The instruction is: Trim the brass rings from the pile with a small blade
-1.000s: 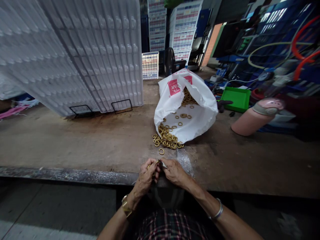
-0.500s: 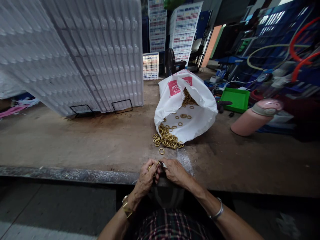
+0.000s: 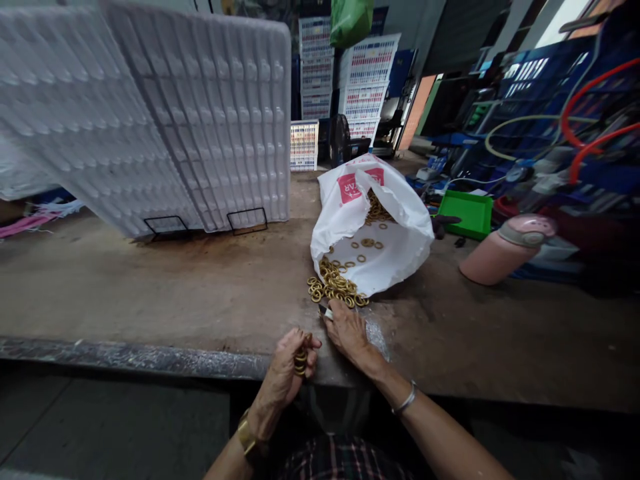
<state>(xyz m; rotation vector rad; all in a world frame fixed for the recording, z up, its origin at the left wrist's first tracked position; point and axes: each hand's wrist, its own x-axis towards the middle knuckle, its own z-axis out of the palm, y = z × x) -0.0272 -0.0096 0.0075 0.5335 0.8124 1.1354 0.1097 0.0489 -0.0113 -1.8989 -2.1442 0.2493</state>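
Observation:
My left hand (image 3: 289,363) is closed around several brass rings (image 3: 301,361), just over the table's front edge. In my right hand (image 3: 350,333) is a small knife (image 3: 326,311) with a dark pointed blade and a pale handle; most of the handle is hidden by the fingers. The blade lies right in front of a heap of brass rings (image 3: 340,285), which spills from the torn mouth of a white sack (image 3: 395,263). More rings lie inside the sack.
Tall ribbed translucent trays (image 3: 230,133) stand at the left, propped by black wire stands (image 3: 249,221). A pink bottle (image 3: 503,253) and a green tray (image 3: 466,213) are on the right. White crates (image 3: 367,73) are stacked behind the brown table (image 3: 125,287).
My hands were together at a ring; now they are apart. The right hand with the knife has moved forward to the heap, where a single loose ring lay in front before.

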